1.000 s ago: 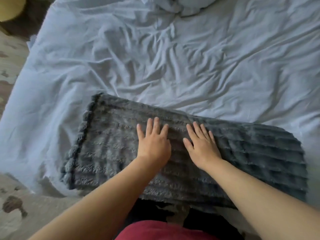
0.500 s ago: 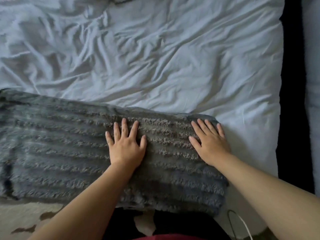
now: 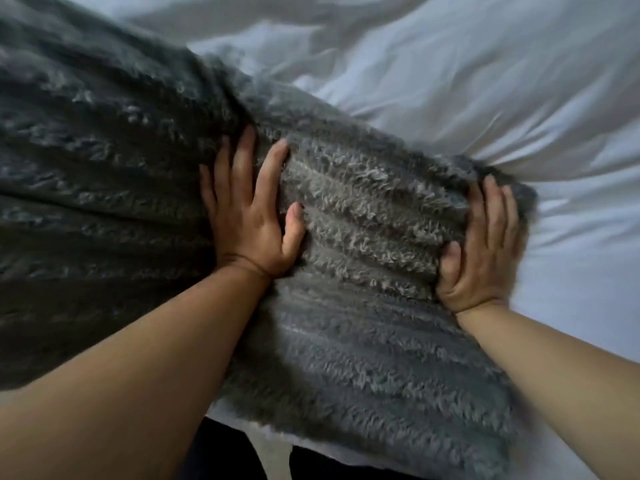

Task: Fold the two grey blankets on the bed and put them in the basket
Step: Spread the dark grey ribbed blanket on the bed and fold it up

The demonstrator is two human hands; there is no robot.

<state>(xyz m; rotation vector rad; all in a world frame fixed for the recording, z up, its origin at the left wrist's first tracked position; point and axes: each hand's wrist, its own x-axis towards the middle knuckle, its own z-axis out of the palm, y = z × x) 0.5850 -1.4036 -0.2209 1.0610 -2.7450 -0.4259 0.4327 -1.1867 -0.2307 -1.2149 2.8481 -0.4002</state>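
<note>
A grey ribbed fluffy blanket [image 3: 363, 216], folded into a long strip, lies across the near edge of the bed and fills most of the view. My left hand [image 3: 252, 216] presses flat on its middle, fingers spread, where the fabric creases. My right hand [image 3: 485, 244] wraps around the blanket's right end, thumb on top and fingers curled over the far edge. Only one grey blanket is in view. No basket is visible.
The rumpled white bed sheet [image 3: 467, 81] stretches behind and to the right of the blanket. A dark gap [image 3: 221, 455] below the bed's near edge shows at the bottom. The picture is blurred by motion.
The view has moved much closer and tilted. My right hand went from lying flat on the blanket to gripping its right end. The left hand stays pressed on the middle.
</note>
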